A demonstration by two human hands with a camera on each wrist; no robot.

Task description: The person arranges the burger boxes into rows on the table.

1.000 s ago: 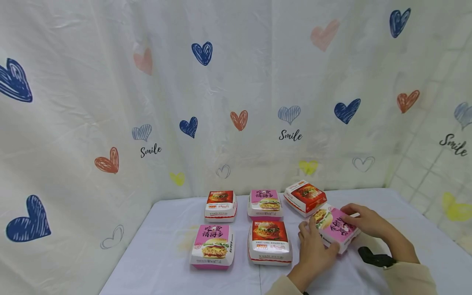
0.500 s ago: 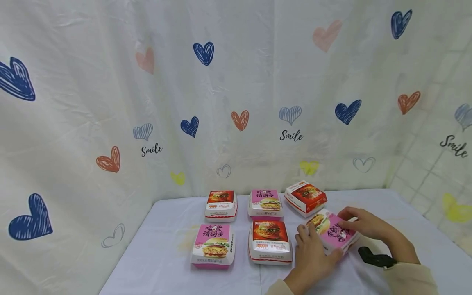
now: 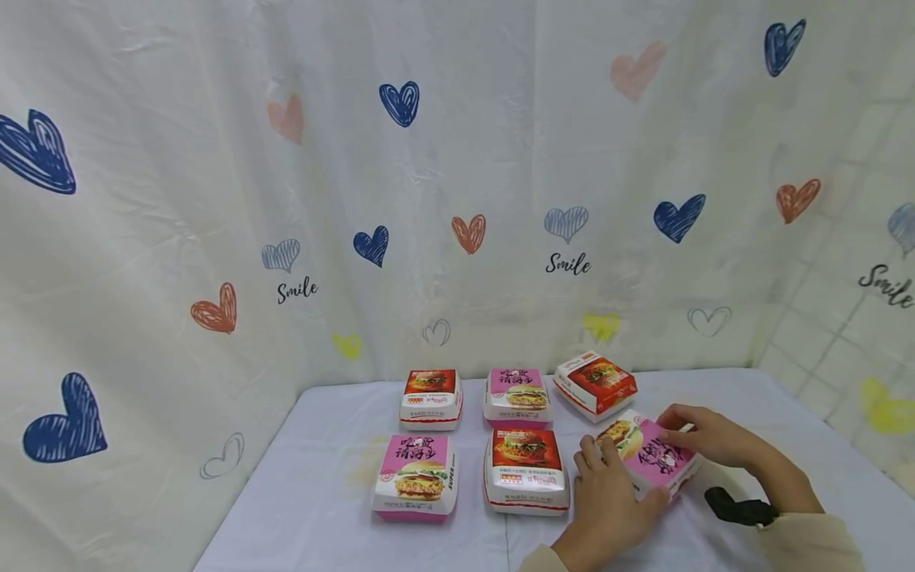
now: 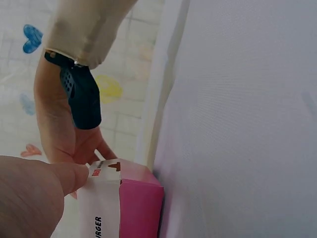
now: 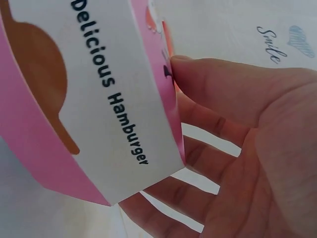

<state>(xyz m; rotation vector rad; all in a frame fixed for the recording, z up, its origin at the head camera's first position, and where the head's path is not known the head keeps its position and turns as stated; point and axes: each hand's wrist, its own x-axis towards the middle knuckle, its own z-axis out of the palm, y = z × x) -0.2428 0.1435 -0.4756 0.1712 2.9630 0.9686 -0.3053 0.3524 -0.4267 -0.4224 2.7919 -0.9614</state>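
Observation:
A pink and white hamburger box (image 3: 654,457) stands at an angle on the right of the table, between both hands. My left hand (image 3: 608,500) holds its left and near sides, with the thumb at the near corner. In the left wrist view that thumb (image 4: 69,177) presses the box's white side. My right hand (image 3: 715,437) grips the right end, thumb on the lid's edge and fingers spread along the far side. The right wrist view shows the box side (image 5: 109,94) printed "Delicious Hamburger". Just behind it sits a tilted red and white hamburger box (image 3: 596,384).
Left of the hands are a near red box (image 3: 527,469) and a near pink box (image 3: 415,477). Behind them stand another red box (image 3: 431,397) and another pink box (image 3: 518,397). A white curtain with hearts (image 3: 457,159) rises behind the white tablecloth (image 3: 307,485).
The held pink box has shifted slightly toward the near side, away from the red box behind it. Both hands moved with it, the left fingers sliding a little down its side.

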